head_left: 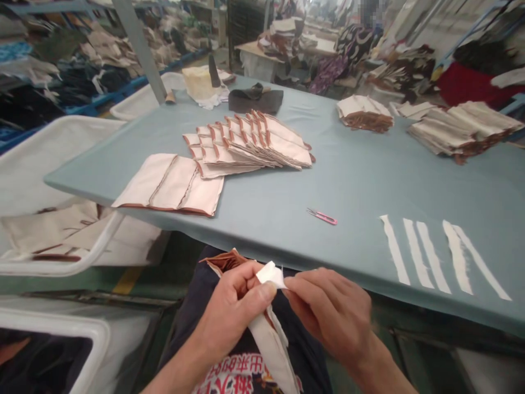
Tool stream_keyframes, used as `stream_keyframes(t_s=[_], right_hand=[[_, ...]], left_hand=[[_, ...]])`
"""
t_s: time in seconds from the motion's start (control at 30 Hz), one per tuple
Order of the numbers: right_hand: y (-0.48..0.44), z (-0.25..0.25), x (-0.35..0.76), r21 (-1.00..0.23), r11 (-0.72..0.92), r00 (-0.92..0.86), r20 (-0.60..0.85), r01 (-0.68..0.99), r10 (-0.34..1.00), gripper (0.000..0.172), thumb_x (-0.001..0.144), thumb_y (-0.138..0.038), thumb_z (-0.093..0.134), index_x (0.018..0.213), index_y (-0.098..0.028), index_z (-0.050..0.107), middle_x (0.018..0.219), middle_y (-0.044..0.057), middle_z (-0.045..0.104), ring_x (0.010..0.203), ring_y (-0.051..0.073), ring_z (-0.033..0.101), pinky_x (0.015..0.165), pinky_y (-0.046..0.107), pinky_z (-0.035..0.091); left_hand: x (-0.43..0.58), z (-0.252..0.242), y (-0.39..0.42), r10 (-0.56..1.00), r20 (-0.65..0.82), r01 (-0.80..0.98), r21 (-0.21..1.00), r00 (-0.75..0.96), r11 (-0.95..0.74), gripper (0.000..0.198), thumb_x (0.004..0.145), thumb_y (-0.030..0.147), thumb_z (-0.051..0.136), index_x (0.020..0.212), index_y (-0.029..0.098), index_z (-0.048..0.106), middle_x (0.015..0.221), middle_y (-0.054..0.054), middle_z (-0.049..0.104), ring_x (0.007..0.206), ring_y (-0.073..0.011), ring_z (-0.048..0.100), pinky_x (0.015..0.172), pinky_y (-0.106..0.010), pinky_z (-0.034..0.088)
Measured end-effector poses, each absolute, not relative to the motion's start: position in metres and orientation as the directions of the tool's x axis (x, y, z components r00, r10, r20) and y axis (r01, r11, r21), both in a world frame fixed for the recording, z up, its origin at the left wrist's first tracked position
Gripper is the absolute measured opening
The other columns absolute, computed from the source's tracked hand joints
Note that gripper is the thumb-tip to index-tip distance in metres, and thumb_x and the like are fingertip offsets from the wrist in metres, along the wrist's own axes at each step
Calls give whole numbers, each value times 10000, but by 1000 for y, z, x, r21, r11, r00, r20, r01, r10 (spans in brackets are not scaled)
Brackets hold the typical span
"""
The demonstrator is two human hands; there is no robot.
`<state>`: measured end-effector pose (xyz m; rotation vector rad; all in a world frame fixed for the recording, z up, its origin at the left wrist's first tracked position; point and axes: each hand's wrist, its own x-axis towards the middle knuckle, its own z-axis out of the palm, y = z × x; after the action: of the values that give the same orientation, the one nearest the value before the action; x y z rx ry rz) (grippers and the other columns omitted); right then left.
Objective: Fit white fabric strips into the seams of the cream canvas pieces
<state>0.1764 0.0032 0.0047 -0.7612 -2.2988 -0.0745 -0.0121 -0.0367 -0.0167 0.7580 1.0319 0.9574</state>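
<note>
Over my lap, my left hand (241, 301) pinches a small white piece of fabric (271, 274) between thumb and fingers. My right hand (332, 312) grips the right edge of that same piece with closed fingertips. Below and behind my left hand lies a cream fabric panel with brown edging (273, 347), partly hidden by the hand and resting on my dark clothing. On the table edge to the right are several white fabric strips (424, 254). Pink-handled thread snips (322, 216) lie on the table beyond my hands.
A fanned stack of cream panels with brown edges (254, 142) lies on the blue-green table (262, 202), beside a flat panel (168, 183). More fabric piles (365, 112) stand at the right. White bins (61, 268) flank the left side. A person (356, 44) sits farther back.
</note>
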Motion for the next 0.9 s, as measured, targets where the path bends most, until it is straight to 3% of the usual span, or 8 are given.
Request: stream_keyframes(t_s=[0.23,0.37,0.6,0.8,0.9], right_hand=[[-1,0,174,-158,843,-600,635,515,486,89,1065,-191,536,1067,-222,619,756,20,760,625,151,675,636,295,480],[-2,0,178,-170,854,-612,631,491,477,108,1051,-182,553,1061,-237,645,761,14,751,641,155,662,646,307,468],[-1,-2,188,-122,868,-650,614,482,448,100,1062,-205,554,1018,-238,638,756,2,749,614,142,643,635,310,467],[-15,-17,182,-238,786,-517,639,571,569,57,1077,-215,542,1097,-218,596,723,-3,741,597,136,678,578,279,462],[-28,-27,177,-422,683,-399,583,597,708,74,1054,-272,589,1109,-225,607,748,-6,740,583,134,683,539,254,467]], left_hand=[[-21,-14,-42,927,-335,-329,868,168,373,516,803,657,769,812,153,659,624,-6,612,499,-112,543,474,-186,433],[-23,-19,-38,928,-343,-313,874,145,372,470,838,600,743,733,152,647,576,15,556,467,-84,458,447,-173,356],[-13,-19,-37,913,-400,-312,859,85,405,390,765,489,809,667,163,617,517,43,510,416,-68,391,409,-173,322],[-9,-19,-39,952,-291,-215,940,-99,265,279,814,409,772,699,171,684,537,27,572,431,-100,472,429,-198,378],[-8,-17,-39,959,-243,-135,965,-144,224,250,809,382,771,698,166,709,556,10,603,467,-116,514,453,-202,399]])
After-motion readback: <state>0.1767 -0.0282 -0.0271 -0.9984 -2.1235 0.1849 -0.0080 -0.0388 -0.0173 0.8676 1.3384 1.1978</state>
